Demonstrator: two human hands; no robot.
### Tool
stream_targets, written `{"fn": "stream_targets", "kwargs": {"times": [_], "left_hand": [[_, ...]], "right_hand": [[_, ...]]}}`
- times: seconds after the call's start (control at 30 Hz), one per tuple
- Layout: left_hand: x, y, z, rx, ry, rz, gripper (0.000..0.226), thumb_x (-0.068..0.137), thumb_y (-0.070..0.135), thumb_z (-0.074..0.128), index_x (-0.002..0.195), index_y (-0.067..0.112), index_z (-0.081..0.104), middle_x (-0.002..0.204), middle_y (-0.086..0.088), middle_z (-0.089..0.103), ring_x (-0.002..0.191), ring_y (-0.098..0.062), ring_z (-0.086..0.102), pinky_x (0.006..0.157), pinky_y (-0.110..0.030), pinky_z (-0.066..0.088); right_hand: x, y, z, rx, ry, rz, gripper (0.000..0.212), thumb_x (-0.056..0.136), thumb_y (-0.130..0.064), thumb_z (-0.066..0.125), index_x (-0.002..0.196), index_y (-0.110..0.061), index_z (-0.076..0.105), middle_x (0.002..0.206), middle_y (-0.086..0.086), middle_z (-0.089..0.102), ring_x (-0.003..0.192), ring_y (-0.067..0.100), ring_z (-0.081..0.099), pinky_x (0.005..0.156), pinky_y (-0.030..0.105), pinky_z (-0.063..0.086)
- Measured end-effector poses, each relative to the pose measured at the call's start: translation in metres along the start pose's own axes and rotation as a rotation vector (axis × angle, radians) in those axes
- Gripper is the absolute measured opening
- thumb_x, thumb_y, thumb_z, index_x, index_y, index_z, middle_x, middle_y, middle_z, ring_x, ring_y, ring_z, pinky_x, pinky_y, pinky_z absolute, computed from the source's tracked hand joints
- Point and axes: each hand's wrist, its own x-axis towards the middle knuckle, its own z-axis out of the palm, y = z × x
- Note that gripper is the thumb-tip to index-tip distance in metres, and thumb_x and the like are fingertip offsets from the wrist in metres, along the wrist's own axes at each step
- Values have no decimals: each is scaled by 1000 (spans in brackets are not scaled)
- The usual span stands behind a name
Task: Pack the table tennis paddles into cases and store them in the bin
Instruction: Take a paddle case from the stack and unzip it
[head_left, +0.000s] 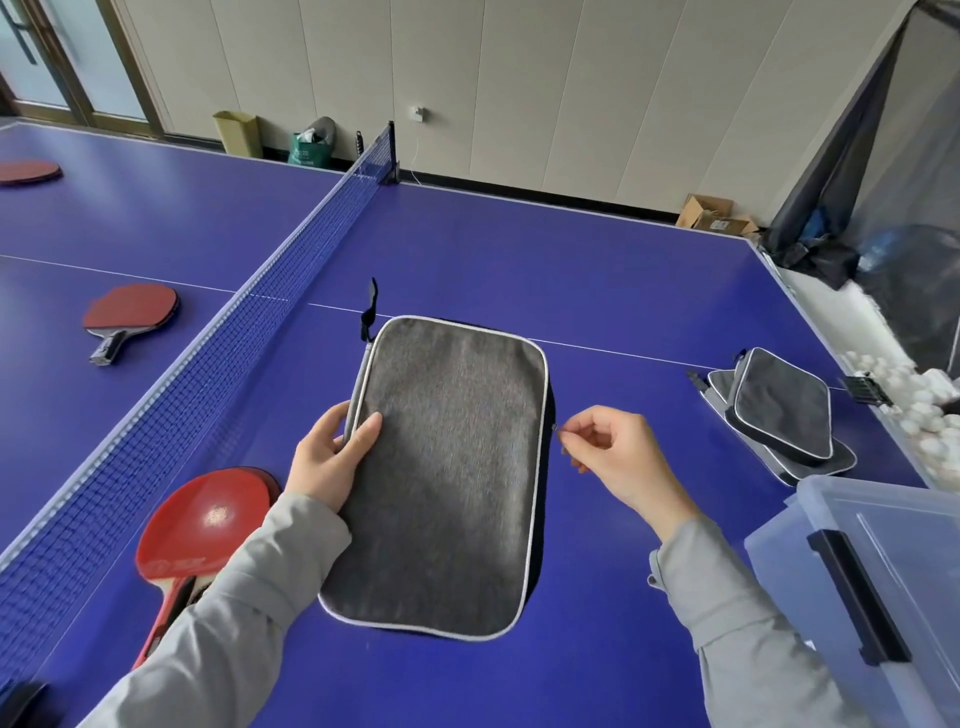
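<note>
A grey rectangular paddle case with white piping lies flat on the blue table in front of me. My left hand grips its left edge, thumb on top. My right hand pinches the small zipper pull at the case's right edge. A red paddle lies by my left forearm, stacked on another whose edge shows. A second red paddle lies beyond the net, a third at the far left. A clear plastic bin with a black latch stands at the lower right.
The net runs diagonally across the blue table. A stack of grey cases lies at the right, near the bin. White balls fill a catch area off the table's right edge. Boxes stand along the far wall.
</note>
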Motion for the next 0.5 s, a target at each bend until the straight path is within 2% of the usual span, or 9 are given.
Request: {"fn": "stream_targets", "kwargs": {"times": [0.07, 0.17, 0.33, 0.43, 0.5], "left_hand": [[0, 1, 3, -1, 76, 4, 15, 90, 25, 61, 104, 20, 61, 68, 1, 68, 53, -3, 63, 52, -16, 54], [2, 2, 6, -6, 184, 1, 20, 89, 26, 62, 108, 18, 59, 70, 0, 63, 53, -5, 59, 47, -12, 49], [4, 2, 8, -55, 333, -37, 33, 89, 28, 62, 117, 13, 56, 70, 1, 59, 60, -11, 55, 53, -19, 47], [4, 3, 12, -82, 396, -51, 36, 88, 27, 63, 120, 13, 54, 67, 1, 56, 58, -9, 52, 43, -11, 44], [2, 4, 17, -92, 427, -63, 38, 88, 27, 63, 121, 12, 52, 68, 2, 55, 59, -8, 52, 46, -15, 43]], "right_hand": [[-7, 3, 8, -84, 22, -54, 9, 83, -10, 66, 75, -15, 67, 64, 0, 67, 58, 14, 61, 61, 25, 53], [-20, 9, 20, -172, 42, -138, 8, 82, -8, 67, 75, -12, 68, 63, -5, 64, 59, 5, 57, 58, 10, 45], [-39, 30, 30, -285, 68, -227, 7, 81, -6, 69, 76, -11, 67, 63, -15, 60, 66, 4, 58, 57, 9, 43], [-49, 41, 36, -289, 99, -250, 9, 78, -3, 69, 75, -10, 66, 62, -16, 57, 61, -1, 56, 55, 7, 41], [-57, 45, 42, -279, 136, -262, 11, 77, -2, 69, 72, -11, 65, 61, -13, 58, 58, -1, 54, 55, 7, 39]]}}
